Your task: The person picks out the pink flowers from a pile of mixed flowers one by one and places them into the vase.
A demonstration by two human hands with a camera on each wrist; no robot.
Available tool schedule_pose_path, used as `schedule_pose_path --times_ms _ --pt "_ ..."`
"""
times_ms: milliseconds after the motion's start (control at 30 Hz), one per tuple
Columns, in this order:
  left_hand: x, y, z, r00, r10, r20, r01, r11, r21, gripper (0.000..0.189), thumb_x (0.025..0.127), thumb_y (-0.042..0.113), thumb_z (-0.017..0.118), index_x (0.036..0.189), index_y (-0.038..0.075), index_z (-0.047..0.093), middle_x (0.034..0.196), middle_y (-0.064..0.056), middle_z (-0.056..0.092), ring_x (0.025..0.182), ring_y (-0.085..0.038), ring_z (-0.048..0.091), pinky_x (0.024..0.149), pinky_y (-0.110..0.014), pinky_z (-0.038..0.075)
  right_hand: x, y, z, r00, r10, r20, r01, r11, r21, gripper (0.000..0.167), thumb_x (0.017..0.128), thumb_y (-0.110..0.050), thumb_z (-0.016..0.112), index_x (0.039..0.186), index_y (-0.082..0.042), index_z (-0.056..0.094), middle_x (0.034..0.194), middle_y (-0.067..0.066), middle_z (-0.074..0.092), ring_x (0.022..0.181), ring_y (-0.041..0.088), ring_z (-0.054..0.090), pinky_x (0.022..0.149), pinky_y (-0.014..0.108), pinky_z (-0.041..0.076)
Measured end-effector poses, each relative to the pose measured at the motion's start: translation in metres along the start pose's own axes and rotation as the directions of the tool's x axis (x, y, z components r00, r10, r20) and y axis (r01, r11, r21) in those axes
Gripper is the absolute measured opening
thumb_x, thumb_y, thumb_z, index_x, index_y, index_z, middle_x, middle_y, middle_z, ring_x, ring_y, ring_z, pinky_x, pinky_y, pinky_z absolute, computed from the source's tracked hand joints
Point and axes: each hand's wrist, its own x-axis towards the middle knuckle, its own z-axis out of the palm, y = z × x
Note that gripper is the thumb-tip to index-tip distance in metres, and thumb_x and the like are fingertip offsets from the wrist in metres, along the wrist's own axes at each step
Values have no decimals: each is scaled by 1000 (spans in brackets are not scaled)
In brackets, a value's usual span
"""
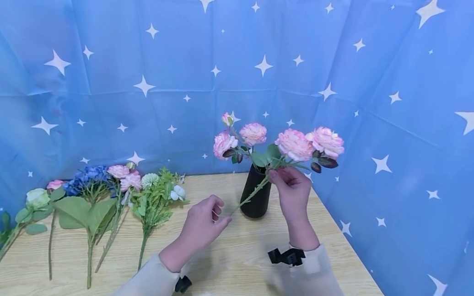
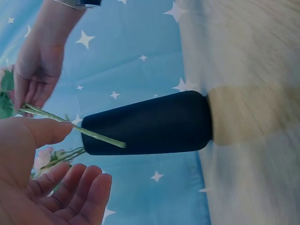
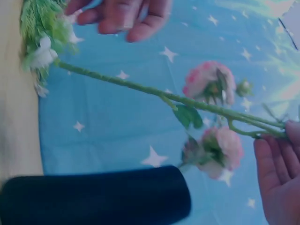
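Note:
My right hand pinches the green stem of a pink flower spray high up, just under its leaves. The bare stem slants down to the left in front of a black vase. Close to the stem's lower end is my left hand, its fingers loosely bent and apart from the thumb; in the left wrist view the thumb lies by the stem. Another pink flower spray stands in the vase, its lower stem hidden inside.
On the wooden table, to the left, lie a white-green rose, a blue hydrangea, more pink flowers and a green bunch with white blooms. A blue star-patterned curtain hangs behind and to the right.

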Motion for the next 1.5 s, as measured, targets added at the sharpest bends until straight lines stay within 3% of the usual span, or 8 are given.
schedule_pose_path --times_ms 200,367,533,767,1000,1167,1333,1500 --pt "6 -2 26 996 -14 87 12 1000 27 31 87 18 87 107 14 64 92 5 65 82 -12 63 74 -28 54 5 -6 -20 993 -70 -99 70 998 3 13 96 7 72 101 19 73 87 -7 81 76 5 77 77 22 64" --pt "20 1 41 994 -53 100 54 999 -7 41 87 19 87 119 9 64 101 -2 65 88 -15 61 79 -33 54 12 -13 -30 974 -150 -169 157 987 27 15 97 6 72 95 20 72 88 -2 82 79 9 78 78 25 65" --pt "35 -3 55 990 -112 91 118 991 -60 52 87 22 88 129 7 60 112 -9 64 95 -21 62 82 -38 56 18 -22 -34 940 -223 -259 239 971 32 17 94 8 74 87 23 69 82 3 81 71 12 75 74 24 64" --pt "54 -14 78 988 -150 24 152 983 -105 62 88 25 89 137 6 56 126 -17 62 109 -29 63 93 -47 57 22 -28 -34 885 -288 -366 321 947 30 15 91 10 72 96 25 70 88 9 81 73 16 76 75 26 64" --pt "65 -16 97 979 -202 -27 190 952 -240 66 87 27 89 140 7 54 130 -15 60 118 -32 62 96 -48 56 22 -27 -34 821 -326 -468 378 926 19 18 91 7 75 98 23 71 87 13 80 73 17 77 79 29 65" --pt "71 -11 106 972 -231 -44 208 931 -301 69 88 30 89 143 8 54 136 -16 58 125 -37 60 102 -50 55 24 -26 -34 797 -354 -490 401 916 -11 23 90 1 79 96 22 72 86 13 81 68 14 75 77 27 64" --pt "76 -3 112 965 -255 -56 226 924 -309 71 86 34 90 142 8 55 139 -16 58 126 -36 60 103 -51 56 25 -25 -34 791 -355 -498 406 914 -7 27 88 -2 82 92 23 71 82 11 80 62 12 69 74 26 63" --pt "80 -2 117 961 -266 -74 235 929 -287 70 84 34 91 138 9 55 135 -13 59 124 -34 62 103 -50 55 23 -20 -33 824 -336 -456 366 930 -24 18 86 7 75 91 23 71 86 8 80 56 8 62 70 24 60"
